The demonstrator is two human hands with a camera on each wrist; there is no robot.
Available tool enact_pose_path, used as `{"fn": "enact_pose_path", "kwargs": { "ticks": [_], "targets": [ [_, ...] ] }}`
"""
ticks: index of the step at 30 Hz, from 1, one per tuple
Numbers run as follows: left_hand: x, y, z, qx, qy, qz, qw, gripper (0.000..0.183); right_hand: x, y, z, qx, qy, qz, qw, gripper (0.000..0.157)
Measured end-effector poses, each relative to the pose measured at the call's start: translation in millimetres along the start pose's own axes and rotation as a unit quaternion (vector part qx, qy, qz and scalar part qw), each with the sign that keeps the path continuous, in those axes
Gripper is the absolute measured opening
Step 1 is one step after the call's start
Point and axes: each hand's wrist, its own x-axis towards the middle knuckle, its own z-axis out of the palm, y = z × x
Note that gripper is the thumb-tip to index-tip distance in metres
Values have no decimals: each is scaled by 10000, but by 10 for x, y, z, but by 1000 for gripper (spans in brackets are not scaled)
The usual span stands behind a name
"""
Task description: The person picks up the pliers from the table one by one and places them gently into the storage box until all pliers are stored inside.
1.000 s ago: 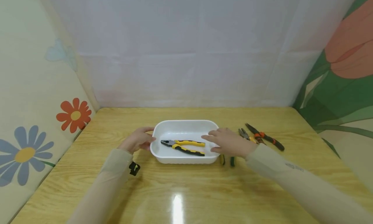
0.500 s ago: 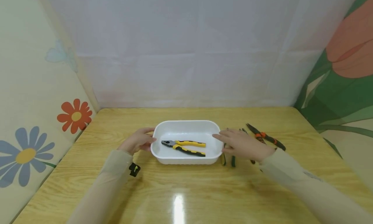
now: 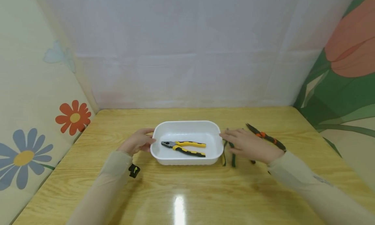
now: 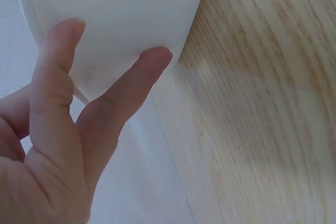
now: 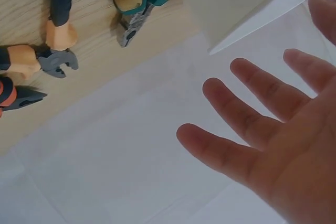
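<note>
A white tray (image 3: 187, 162) stands mid-table, with yellow-and-black pliers (image 3: 188, 152) lying in it, jaws to the left. My left hand (image 3: 137, 141) touches the tray's left end. The left wrist view shows extended fingertips (image 4: 157, 56) against the outer wall. My right hand (image 3: 249, 144) is at the tray's right end. In the right wrist view its fingers (image 5: 220, 153) are spread and apart from the tray, and its thumb (image 5: 321, 14) is close to the rim. Under this hand lie green-handled pliers (image 3: 233, 160), partly hidden.
Black-and-orange pliers (image 3: 273, 140) lie right of my right hand. The right wrist view also shows pliers with dark and light-orange handles (image 5: 60, 36). A black piece (image 3: 134, 170) sits by my left wrist. White cloth (image 3: 193, 56) hangs behind the wooden table (image 3: 152, 192).
My right hand has moved right, from over the tray's inside to beside its right end. My left hand stays at the left end, and the pliers in the tray lie as before.
</note>
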Motion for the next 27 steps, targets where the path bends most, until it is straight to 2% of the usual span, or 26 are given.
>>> {"fn": "enact_pose_path", "kwargs": {
  "ticks": [10,15,21,27],
  "targets": [
    [-13,-8,-6,19,2,41,10000,61,-122,71,10,455,6,273,9986,62],
    [-24,-17,-5,45,-20,46,10000,60,-177,89,-2,474,139,251,9985,60],
    [-20,-10,-8,118,81,-99,9998,59,-252,115,-3,498,136,490,9975,57],
    [-13,0,-4,201,43,-12,9998,59,-336,212,23,496,212,488,9974,60]
  ]
}}
